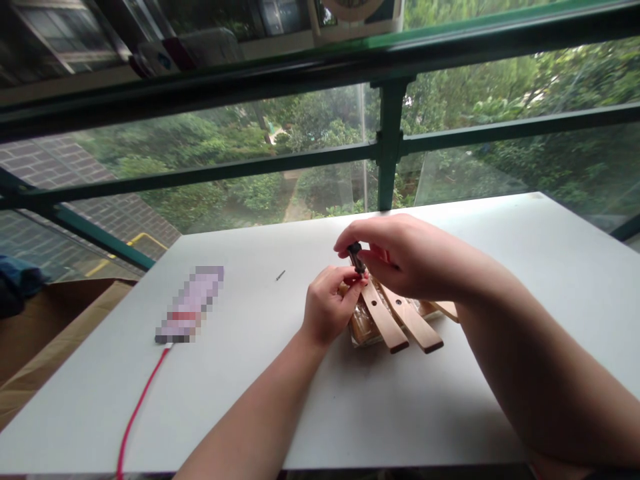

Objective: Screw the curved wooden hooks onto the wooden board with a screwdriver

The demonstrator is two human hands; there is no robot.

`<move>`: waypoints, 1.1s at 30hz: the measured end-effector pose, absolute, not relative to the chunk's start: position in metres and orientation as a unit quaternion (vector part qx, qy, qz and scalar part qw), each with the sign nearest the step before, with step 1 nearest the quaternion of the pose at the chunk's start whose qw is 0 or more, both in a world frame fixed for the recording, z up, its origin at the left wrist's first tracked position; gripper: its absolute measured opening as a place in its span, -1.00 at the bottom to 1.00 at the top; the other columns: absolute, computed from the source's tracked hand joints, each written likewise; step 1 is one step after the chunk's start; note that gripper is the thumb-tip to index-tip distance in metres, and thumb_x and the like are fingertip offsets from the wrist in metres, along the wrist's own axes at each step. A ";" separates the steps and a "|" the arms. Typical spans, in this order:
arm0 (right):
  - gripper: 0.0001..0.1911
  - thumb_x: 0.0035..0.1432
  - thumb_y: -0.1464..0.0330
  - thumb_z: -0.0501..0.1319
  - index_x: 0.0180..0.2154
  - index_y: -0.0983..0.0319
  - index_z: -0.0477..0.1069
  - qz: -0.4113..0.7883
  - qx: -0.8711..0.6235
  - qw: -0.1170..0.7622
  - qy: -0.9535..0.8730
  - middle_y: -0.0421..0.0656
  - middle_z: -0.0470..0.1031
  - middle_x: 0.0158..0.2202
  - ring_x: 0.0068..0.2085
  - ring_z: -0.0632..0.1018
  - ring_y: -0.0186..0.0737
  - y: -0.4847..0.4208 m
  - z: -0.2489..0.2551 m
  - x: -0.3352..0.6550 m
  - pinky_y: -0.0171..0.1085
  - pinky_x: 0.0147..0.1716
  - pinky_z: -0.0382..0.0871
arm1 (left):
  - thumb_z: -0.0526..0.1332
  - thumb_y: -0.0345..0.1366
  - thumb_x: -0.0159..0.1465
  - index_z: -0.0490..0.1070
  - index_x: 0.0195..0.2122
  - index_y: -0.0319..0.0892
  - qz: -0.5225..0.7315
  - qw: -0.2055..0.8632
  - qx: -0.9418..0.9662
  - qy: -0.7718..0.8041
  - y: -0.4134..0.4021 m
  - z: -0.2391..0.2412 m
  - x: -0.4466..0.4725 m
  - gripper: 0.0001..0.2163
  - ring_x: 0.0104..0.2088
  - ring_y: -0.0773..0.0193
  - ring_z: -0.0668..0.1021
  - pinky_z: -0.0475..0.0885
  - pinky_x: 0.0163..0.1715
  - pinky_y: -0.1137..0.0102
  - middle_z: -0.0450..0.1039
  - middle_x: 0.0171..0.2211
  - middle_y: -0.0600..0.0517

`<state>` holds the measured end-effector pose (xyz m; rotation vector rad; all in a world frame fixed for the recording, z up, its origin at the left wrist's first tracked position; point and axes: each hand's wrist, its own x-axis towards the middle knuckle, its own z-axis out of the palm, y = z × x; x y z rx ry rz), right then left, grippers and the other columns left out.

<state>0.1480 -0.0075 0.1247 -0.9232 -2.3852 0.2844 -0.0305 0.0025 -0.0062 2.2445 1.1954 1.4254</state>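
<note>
My right hand [400,257] is closed from above around a short dark screwdriver [356,257], which stands almost upright. Its lower end meets the far end of a pale wooden slat [384,320] with a round hole. At that spot the thumb and forefinger of my left hand [330,300] pinch together; what lies between them is hidden. A second wooden slat [413,321], also with a hole, is beside the first. Both rest over a clear plastic-wrapped bundle [364,327]. Part of another wooden piece [447,310] shows by my right wrist.
A small metal bit [281,275] lies on the white table [260,387], left of my hands. Farther left is a blurred-out phone-like object [193,300] with a red cable [135,413]. A cardboard box [65,320] stands beyond the left edge; a green railing [390,147] runs behind.
</note>
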 end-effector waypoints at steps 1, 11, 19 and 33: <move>-0.67 0.15 0.52 0.07 -0.09 0.23 0.46 0.105 -0.346 0.280 -0.889 -0.21 0.53 -0.28 -0.40 0.39 -0.42 -0.008 0.125 0.148 -0.38 -0.35 0.19 | 0.26 -0.33 0.25 0.51 -0.24 -0.13 0.487 0.113 0.764 0.408 0.003 -0.007 -0.031 -0.92 -0.37 0.32 0.50 0.41 -0.32 0.41 0.52 -0.38 0.05; -0.74 0.15 0.45 0.11 -0.15 0.18 0.49 0.087 -0.377 0.272 -0.881 -0.26 0.41 -0.49 -0.50 0.30 -0.42 -0.011 0.129 0.149 -0.36 -0.41 0.13 | 0.28 -0.28 0.24 0.51 -0.22 -0.13 0.492 0.095 0.769 0.397 0.003 -0.011 -0.032 -0.89 -0.34 0.30 0.52 0.44 -0.30 0.39 0.52 -0.36 0.03; -0.81 0.12 0.42 0.17 -0.22 0.17 0.51 0.069 -0.410 0.281 -0.865 -0.33 0.30 -0.60 -0.57 0.24 -0.45 -0.013 0.131 0.148 -0.38 -0.46 0.10 | 0.29 -0.33 0.21 0.50 -0.19 -0.14 0.488 0.090 0.773 0.396 0.002 -0.009 -0.031 -0.85 -0.32 0.28 0.52 0.44 -0.27 0.37 0.53 -0.34 0.02; -0.90 0.12 0.33 0.24 -0.28 0.15 0.47 0.042 -0.425 0.313 -0.848 -0.32 0.38 -0.54 -0.52 0.30 -0.45 -0.009 0.125 0.147 -0.39 -0.49 0.10 | 0.18 -0.46 0.19 0.51 -0.23 -0.15 0.474 0.103 0.775 0.405 0.003 -0.011 -0.032 -0.82 -0.31 0.28 0.51 0.44 -0.24 0.37 0.53 -0.33 0.03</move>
